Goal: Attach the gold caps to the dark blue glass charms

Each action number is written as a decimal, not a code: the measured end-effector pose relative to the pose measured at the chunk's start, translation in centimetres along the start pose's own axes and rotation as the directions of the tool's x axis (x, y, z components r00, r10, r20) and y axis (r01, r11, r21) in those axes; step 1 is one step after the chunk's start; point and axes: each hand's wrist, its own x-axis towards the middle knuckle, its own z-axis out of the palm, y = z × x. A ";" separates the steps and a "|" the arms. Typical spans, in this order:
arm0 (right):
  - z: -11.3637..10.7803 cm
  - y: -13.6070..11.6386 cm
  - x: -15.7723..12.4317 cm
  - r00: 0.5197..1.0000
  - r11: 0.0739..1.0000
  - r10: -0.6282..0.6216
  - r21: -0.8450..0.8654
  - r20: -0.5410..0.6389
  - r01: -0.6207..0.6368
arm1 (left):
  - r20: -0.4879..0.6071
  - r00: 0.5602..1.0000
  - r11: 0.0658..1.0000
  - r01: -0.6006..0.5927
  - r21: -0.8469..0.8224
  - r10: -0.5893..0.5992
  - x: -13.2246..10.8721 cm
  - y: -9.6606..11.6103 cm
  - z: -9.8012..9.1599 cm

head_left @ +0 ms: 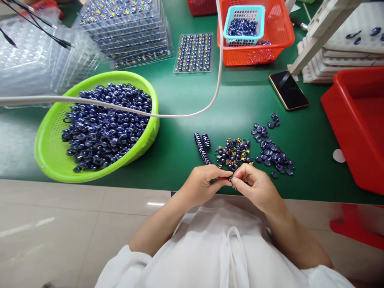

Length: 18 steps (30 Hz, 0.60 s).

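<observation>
My left hand (207, 182) and my right hand (255, 184) meet at the table's front edge, thumbs and forefingers pinched together. Between the fingertips is a small dark shiny piece (231, 179), mostly covered, so its exact kind is unclear. Just beyond the hands lies a pile of small dark beads with gold-coloured bits (234, 152). A long row of dark rings (201, 148) and a shorter row (206, 141) lie on the left of that pile. Flat dark oval caps (271, 152) are scattered to its right.
A green basket (150, 136) full of dark ring-like pieces stands left. Behind are stacked clear trays (129, 36), one filled tray (194, 54), an orange basket (255, 56) and a phone (288, 90). A white cable (180, 116) crosses the table. A red bin (342, 120) stands right.
</observation>
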 end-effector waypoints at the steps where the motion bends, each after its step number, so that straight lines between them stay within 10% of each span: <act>1: -0.1 0.0 0.0 1.000 1.000 0.007 0.002 0.013 -0.007 | 0.009 1.000 1.000 0.000 0.003 -0.001 0.0 0.0 0.0; 12: -0.2 0.3 0.3 0.994 0.984 0.098 0.148 0.048 -0.104 | -0.091 0.989 0.989 -0.122 -0.083 0.115 -0.1 0.3 1.1; 18: -0.5 0.2 0.3 0.999 0.992 0.030 0.124 0.018 -0.033 | -0.034 0.928 0.810 0.306 -0.500 -0.371 0.0 1.3 1.8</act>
